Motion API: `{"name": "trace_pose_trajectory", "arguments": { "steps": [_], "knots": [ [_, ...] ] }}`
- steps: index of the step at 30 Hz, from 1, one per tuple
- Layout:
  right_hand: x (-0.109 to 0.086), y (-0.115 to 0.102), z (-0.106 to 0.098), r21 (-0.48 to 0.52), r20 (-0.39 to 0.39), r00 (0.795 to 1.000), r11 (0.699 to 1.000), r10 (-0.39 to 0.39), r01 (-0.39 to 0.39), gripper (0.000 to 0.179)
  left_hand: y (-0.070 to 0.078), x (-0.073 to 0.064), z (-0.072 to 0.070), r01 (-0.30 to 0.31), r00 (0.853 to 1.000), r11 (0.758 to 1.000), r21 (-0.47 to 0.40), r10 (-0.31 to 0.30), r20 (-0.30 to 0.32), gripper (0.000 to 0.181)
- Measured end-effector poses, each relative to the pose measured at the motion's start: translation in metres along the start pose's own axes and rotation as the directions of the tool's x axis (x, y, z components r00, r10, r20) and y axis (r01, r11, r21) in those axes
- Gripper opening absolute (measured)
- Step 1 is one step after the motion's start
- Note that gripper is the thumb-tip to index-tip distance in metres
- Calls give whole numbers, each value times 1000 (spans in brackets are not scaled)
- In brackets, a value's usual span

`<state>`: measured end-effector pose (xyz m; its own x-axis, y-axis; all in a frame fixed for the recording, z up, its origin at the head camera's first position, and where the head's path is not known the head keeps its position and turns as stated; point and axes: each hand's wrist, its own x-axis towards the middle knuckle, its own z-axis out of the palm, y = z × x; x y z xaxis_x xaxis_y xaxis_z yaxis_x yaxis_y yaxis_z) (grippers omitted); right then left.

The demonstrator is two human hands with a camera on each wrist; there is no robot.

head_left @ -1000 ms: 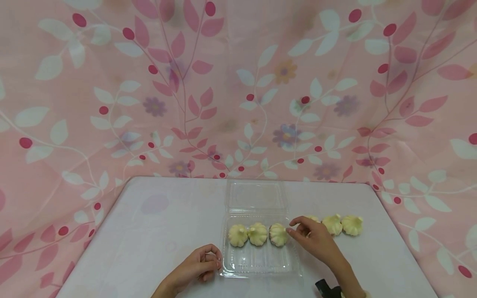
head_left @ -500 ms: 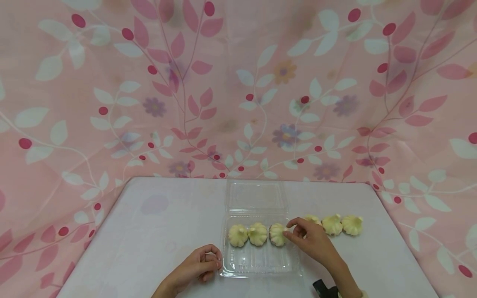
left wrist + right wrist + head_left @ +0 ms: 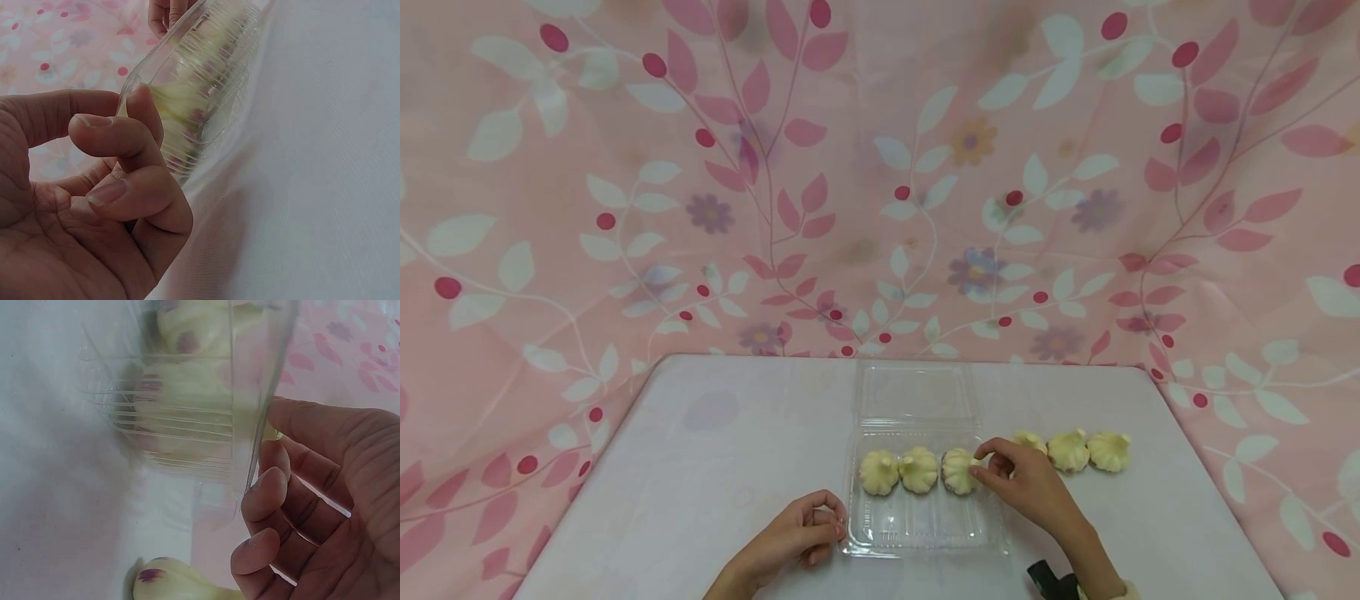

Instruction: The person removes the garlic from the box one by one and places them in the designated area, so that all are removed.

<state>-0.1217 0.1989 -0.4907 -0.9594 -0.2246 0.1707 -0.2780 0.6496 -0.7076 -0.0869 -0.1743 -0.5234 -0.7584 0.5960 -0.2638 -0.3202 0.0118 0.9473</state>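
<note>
A clear plastic clamshell box (image 3: 917, 529) lies open on the table with its lid (image 3: 917, 390) folded back. Three pale garlic bulbs stand in a row along the back half of its tray. My right hand (image 3: 1028, 485) reaches over the right rim, thumb and index finger pinching the stem of the rightmost garlic bulb (image 3: 957, 472). In the right wrist view a bit of yellowish stem (image 3: 272, 432) shows between those fingertips, and the box wall hides the rest of the pinch. At the front left corner, my left hand (image 3: 805, 527) pinches the box's edge between thumb and index finger.
Right of the box, more garlic bulbs (image 3: 1067, 451) sit in a row on the white table (image 3: 760, 433), one partly hidden behind my right hand. A black wrist device (image 3: 1051, 581) is on my right arm. A pink floral curtain (image 3: 865, 208) hangs behind the table.
My right hand has shifted slightly left, bringing its fingertips onto the stem of the rightmost bulb in the box. The left hand and the box stay put.
</note>
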Motion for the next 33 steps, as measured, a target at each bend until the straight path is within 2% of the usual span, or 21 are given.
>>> {"name": "trace_pose_trajectory", "arguments": {
  "steps": [10,23,33],
  "knots": [
    [2,-2,2,-23,-18,1000,1000,1,-2,14,-1,0,-1,-10,1000,1000,6,10,6,25],
    [3,-1,5,26,-64,992,994,-105,106,11,0,0,0,-7,1000,1000,11,7,6,23],
    [0,-10,-5,20,-78,993,996,-90,92,11,-1,0,0,-27,999,1000,-1,27,17,32]
  ]
}}
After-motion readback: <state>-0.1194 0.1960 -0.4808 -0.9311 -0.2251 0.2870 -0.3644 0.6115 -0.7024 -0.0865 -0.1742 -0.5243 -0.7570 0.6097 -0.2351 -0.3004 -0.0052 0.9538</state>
